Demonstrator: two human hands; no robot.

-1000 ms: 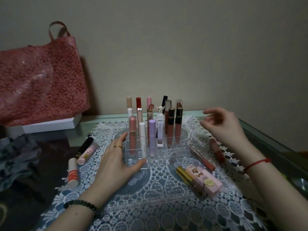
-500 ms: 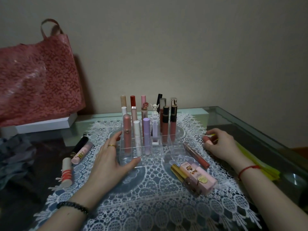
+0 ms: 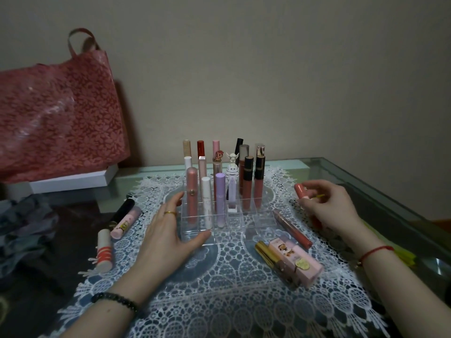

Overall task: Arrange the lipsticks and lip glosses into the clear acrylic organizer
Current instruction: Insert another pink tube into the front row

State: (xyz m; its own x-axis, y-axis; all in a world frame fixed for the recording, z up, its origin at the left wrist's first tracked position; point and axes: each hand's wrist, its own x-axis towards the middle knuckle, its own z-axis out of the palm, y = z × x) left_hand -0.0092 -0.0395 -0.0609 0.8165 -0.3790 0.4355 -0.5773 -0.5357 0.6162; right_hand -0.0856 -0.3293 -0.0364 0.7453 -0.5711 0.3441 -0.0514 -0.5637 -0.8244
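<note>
The clear acrylic organizer (image 3: 246,222) stands mid-table on a white lace mat, with several upright lipsticks and glosses in its back and left slots. My left hand (image 3: 170,230) rests flat against its left front corner, thumb along the front wall. My right hand (image 3: 327,206) is right of the organizer and pinches a coral pink lipstick (image 3: 300,190) lifted off the mat. A long red gloss tube (image 3: 292,228) lies between the organizer and my right hand. A pink boxed lipstick (image 3: 296,262) and a gold tube (image 3: 267,253) lie in front.
Left of the organizer lie a black tube (image 3: 122,212), a pale pink cartoon tube (image 3: 127,222) and a red-striped tube (image 3: 105,251). A red patterned bag (image 3: 58,123) on a white box stands at the back left. The glass table edge (image 3: 390,203) runs along the right.
My right hand came down from above the table to the mat at the right, took hold of the coral pink lipstick and lifted it. My left hand stayed at the organizer.
</note>
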